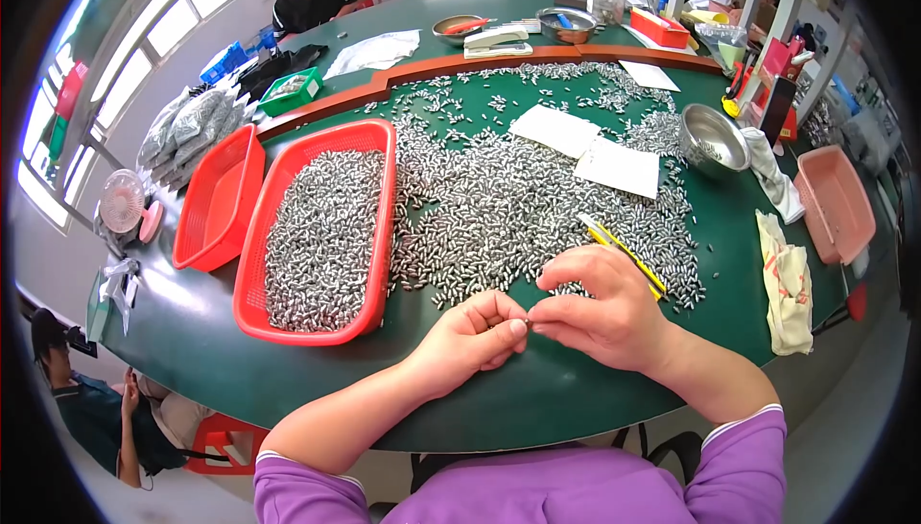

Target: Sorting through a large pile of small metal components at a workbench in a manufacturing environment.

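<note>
Over the near part of the pile, my left hand (472, 337) is closed, its thumb pressed against the curled fingers. My right hand (606, 311) meets it fingertip to fingertip, thumb and a finger pinched and another finger arched above. A tiny dark bit shows where the fingertips meet, too small and covered to name. Beyond the hands spreads a heap of small silver capsule-shaped metal pieces (489, 202). More of these pieces fill a red plastic basket (386, 226) to the left. A yellow pen-like tool (628, 253) lies on the heap beside my right hand.
Another red basket (197, 253) stands farther left, near bagged pieces (187, 131). White papers (619, 167) rest on the heap. To the right are a steel bowl (715, 140), a cloth (787, 284) and a pink bin (833, 205). A brown wooden strip (422, 70) borders the far side.
</note>
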